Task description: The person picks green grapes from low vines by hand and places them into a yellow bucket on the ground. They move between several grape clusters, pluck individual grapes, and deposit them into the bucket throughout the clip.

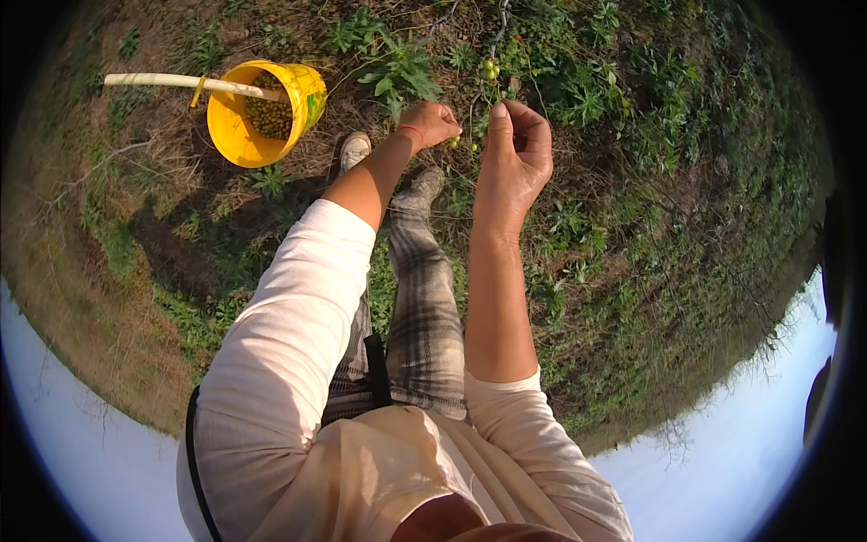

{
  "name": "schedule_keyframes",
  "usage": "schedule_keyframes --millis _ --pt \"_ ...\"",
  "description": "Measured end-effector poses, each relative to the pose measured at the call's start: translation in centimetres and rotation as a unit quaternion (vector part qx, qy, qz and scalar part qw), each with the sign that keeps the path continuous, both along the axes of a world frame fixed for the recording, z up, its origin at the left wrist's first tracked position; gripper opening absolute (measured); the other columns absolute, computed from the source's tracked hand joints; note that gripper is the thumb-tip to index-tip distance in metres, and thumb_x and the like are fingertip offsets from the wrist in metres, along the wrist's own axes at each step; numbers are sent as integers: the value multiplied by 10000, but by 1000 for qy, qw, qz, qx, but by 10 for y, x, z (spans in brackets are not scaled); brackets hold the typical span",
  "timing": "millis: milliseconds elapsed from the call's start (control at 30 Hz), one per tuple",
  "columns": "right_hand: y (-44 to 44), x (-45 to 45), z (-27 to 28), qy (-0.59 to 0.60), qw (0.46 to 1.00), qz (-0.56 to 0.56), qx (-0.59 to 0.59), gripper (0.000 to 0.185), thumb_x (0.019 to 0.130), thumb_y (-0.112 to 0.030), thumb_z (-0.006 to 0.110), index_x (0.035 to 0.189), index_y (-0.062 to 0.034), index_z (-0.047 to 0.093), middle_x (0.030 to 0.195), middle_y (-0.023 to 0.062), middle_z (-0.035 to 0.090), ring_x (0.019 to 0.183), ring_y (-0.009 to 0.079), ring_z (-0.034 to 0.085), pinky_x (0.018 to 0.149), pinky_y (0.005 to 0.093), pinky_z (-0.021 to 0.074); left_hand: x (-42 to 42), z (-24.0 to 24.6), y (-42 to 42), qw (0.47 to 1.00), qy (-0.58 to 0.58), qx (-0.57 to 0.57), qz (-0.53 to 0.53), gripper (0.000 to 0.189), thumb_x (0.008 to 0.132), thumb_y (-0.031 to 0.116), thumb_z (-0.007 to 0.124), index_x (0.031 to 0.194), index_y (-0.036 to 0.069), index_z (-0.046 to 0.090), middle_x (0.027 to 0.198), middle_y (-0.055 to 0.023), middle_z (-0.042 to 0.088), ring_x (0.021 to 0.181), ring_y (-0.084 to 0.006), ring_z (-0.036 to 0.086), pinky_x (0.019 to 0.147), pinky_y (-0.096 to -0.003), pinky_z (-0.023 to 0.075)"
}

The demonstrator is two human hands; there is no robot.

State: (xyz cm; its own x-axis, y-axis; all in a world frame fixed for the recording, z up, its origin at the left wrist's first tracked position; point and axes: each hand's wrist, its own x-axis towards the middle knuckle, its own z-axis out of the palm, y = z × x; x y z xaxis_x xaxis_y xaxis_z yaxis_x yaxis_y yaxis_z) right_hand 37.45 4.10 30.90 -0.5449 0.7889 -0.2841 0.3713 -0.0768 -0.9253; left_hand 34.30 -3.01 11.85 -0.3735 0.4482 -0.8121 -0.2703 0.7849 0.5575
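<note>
My left hand (431,126) reaches from the left arm, its fingertips pinched together close beside small green round fruits (454,143) low on the plant. To its right, my right hand (518,139) is raised with thumb and forefinger together at a thin green stem. Just above that hand hangs a cluster of green-yellow round fruits (490,69) from a thin grey branch (500,30). Whether either hand grips a fruit or stem cannot be made out. A yellow plastic bucket (223,125) at the upper left leans toward me, holding many small green-brown round fruits (269,118).
A pale curved stick (159,80) with a yellow tie lies across the bucket's mouth. Leafy weeds (403,71) and dry grass surround my shoes (420,190). A bare twig (101,164) stands at the left, and denser green growth (650,115) spreads to the right.
</note>
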Motion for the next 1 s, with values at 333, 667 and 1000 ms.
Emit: schedule_keyframes --millis 333,667,1000 --pt "-39 0 5 170 858 -143 -464 94 901 -105 377 954 -52 433 807 60 488 610 117 484 461 256 428 15 -27 0 980 -59 135 135 177 741 260 644 804 95 653 711 -38 630 629 -151 582 581 -285 476" --pt "-14 -42 -59 33 972 -170 -156 554 843 -215 634 1207 -63 245 614 11 455 492 91 436 418 251 381 22 -71 16 886 -199 125 401 165 743 222 638 820 76 633 758 -49 618 658 -166 576 593 -302 471" --pt "4 -48 -73 113 970 -130 -171 441 840 -258 632 1077 -69 312 606 38 486 460 101 432 395 256 349 32 -103 25 785 -265 122 547 157 745 184 633 836 58 614 806 -61 605 687 -181 570 605 -318 467"
